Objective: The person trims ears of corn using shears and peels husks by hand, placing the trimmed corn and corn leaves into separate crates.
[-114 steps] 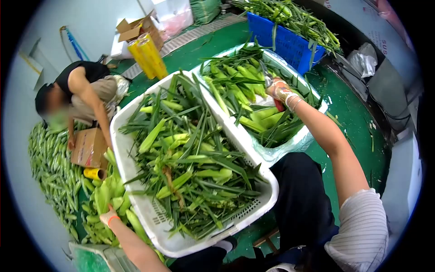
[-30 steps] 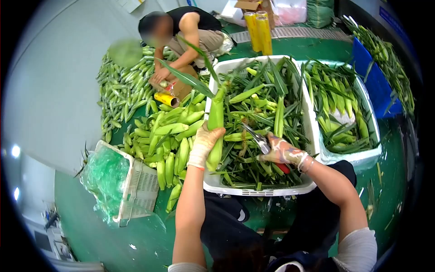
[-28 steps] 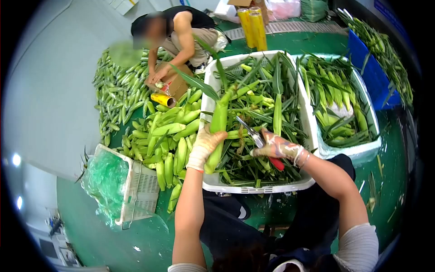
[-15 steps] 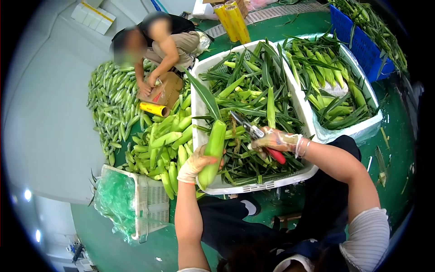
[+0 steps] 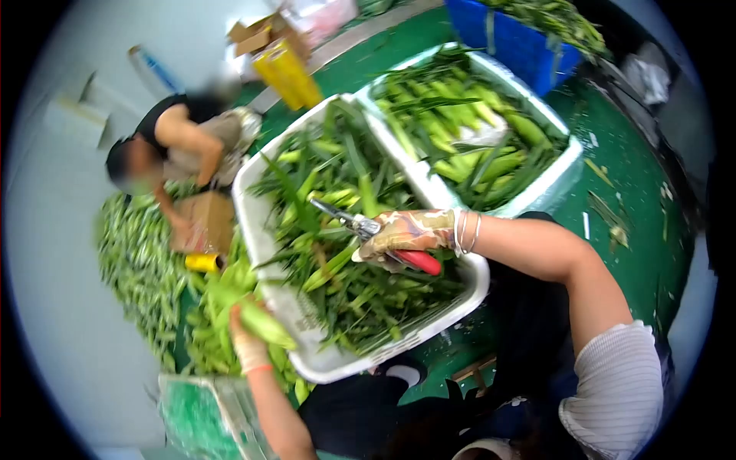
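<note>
My left hand (image 5: 247,345), gloved, is closed round a green ear of corn (image 5: 264,323) in its husk, beside the left edge of the white basket and above a pile of husked-in corn (image 5: 211,337). Motion blurs the ear and the fingertips. Over the basket, my right hand (image 5: 406,234), in a stained glove, grips pruning shears (image 5: 418,261) with a red handle. Their metal blades point to the upper left. Below them the white basket (image 5: 345,372) holds a heap of long green leaves (image 5: 376,295) and husk pieces.
A second white container (image 5: 567,165) with corn and leaves adjoins the basket. Behind it stands a blue crate (image 5: 498,38). A co-worker (image 5: 188,138) crouches at the left by a cardboard box (image 5: 203,222) and wrapped corn (image 5: 138,268). A crate with green plastic (image 5: 195,422) sits lower left.
My left hand has carried the ear of corn from over the basket leftward and down to the pile. The long leaf no longer shows on the ear. The view has turned.
</note>
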The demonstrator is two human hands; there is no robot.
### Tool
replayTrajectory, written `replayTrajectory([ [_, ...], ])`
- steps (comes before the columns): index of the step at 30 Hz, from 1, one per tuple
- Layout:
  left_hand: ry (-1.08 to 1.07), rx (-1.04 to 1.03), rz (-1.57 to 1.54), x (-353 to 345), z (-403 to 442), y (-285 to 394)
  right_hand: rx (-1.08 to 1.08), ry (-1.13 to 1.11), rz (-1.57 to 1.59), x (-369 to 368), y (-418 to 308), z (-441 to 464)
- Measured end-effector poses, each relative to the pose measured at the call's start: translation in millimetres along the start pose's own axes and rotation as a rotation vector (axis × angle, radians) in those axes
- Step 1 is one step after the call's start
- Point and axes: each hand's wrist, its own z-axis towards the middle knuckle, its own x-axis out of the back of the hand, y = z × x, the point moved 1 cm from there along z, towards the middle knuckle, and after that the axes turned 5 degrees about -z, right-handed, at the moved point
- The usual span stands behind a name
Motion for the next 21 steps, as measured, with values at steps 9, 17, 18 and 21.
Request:
replayTrajectory([
  [9,0.710,-0.438,-0.471,150.7,118.7,60.3,-0.627,0.994,-0.608,258.8,140.1,-55.4],
  [17,0.168,-0.166,0.059,136.8,111.3,49.6,-1.056,1.259,-1.353,309.5,284.9,-94.9],
  [18,0.104,-0.127,0.186,131.1,103.2,47.5,-1.080,1.332,-1.274,303.4,287.2,-91.8],
  [21,0.447,-0.185,0.517,34.3,55.2,30.7,-0.964,1.390,-0.979,305.2,282.5,-100.1],
])
